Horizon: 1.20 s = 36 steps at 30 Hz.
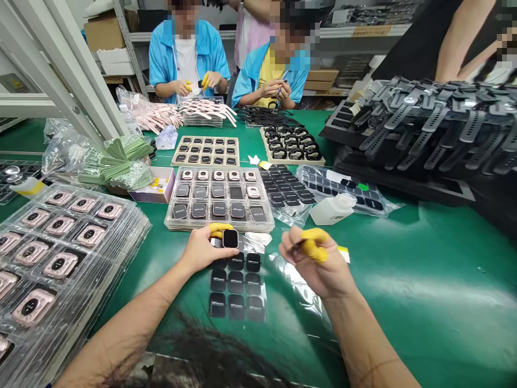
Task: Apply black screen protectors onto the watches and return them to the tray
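Note:
My left hand [205, 249], with yellow finger cots, holds a square watch case [230, 238], its dark screen facing up. Just below it lies a clear sheet of black square film stickers [236, 282], partly covered by that hand. To the right, my right hand [317, 258] is raised with its fingers pinched together, yellow cots on some of them. A dark bit shows at its fingertips, too small to name. Beyond my hands stands a clear tray of watch cases [218, 222], many bearing printed black squares, with one pocket showing no case.
Stacked trays of pink watch cases [60, 226] fill the left side. Green straps [125, 161], a white bottle [333, 209], more sticker sheets [285, 188] and a beige watch tray [205, 151] lie around. Grey straps [436, 108] hang at right. Two co-workers in blue sit opposite.

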Each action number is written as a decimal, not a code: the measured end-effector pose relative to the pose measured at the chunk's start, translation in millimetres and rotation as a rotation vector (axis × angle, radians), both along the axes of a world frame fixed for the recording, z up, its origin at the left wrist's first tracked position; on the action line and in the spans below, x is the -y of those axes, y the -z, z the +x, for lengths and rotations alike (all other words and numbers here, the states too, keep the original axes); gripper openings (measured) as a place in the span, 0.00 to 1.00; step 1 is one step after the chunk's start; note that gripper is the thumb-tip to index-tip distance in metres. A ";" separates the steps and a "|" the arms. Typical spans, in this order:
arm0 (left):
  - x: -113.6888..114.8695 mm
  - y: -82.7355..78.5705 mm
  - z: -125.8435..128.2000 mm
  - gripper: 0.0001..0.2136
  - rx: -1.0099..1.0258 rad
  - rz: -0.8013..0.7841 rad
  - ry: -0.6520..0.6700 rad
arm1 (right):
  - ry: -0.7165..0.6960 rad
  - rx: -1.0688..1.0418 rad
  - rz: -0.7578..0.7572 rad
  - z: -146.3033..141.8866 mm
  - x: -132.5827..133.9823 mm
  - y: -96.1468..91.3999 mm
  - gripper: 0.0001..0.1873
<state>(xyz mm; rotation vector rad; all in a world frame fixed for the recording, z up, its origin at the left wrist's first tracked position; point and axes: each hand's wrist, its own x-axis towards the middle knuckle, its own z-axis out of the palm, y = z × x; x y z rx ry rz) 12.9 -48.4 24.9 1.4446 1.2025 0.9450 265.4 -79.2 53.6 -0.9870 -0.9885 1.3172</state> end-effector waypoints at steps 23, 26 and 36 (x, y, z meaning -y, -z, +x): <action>13.7 4.5 12.5 0.24 -0.328 0.235 0.143 | -0.010 0.145 -0.430 -45.8 -0.3 17.6 0.34; 13.8 4.3 12.3 0.24 -0.329 0.239 0.146 | -0.018 0.156 -0.419 -45.0 -0.5 19.1 0.33; 13.0 4.7 11.2 0.25 -0.329 0.227 0.155 | -0.029 0.188 -0.400 -44.3 0.1 20.2 0.34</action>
